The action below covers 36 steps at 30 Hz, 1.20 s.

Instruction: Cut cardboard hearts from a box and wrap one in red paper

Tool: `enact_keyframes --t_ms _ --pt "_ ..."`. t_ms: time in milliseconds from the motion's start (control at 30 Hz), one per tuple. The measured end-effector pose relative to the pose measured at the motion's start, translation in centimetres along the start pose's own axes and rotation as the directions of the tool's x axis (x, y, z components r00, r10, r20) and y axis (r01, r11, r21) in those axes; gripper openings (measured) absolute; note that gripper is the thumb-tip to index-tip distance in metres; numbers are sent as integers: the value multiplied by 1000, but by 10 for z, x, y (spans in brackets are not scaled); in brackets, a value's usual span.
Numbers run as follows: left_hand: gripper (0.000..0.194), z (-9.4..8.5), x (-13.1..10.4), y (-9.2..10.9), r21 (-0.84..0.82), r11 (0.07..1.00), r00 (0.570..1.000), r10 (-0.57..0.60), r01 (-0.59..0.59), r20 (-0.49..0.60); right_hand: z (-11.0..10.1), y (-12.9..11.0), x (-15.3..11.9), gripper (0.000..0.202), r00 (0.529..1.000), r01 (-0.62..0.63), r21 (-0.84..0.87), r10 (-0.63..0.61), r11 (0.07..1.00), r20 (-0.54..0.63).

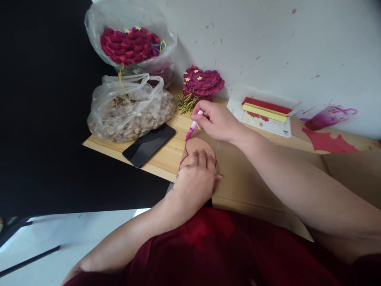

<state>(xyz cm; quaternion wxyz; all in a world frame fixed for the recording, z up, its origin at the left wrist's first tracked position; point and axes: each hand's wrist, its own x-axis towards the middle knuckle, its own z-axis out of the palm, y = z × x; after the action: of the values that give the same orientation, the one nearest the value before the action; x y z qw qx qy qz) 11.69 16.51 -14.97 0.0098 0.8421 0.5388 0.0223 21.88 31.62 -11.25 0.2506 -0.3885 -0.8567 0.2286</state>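
A pinkish heart-shaped piece (195,145) with a dark pink line along its edge lies on brown cardboard (238,174) at the table's front. My left hand (198,174) rests flat on it, fingers stretched out and pressing its lower part. In my right hand (210,117) is a white marker (194,126), pinched between thumb and fingers. The marker's magenta tip points down at the heart's upper left edge; whether it touches cannot be made out.
A black phone (149,145) lies left of the heart, beside a bag of brownish shells (127,115). Behind are a bag (131,43) holding magenta decorations and a magenta heart (204,83). Paper strips (264,109), a stained cup (321,117) and red paper (330,141) sit at right.
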Motion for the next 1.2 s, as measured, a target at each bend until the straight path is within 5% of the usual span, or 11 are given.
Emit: enact_keyframes --t_ms 633,1200 --pt "39 1 2 -4 145 988 998 53 -46 -45 -6 15 -7 8 995 -90 34 91 995 -50" --pt "40 -3 6 -12 125 990 995 62 -72 84 -16 33 -37 8 980 -88 10 89 996 -179"
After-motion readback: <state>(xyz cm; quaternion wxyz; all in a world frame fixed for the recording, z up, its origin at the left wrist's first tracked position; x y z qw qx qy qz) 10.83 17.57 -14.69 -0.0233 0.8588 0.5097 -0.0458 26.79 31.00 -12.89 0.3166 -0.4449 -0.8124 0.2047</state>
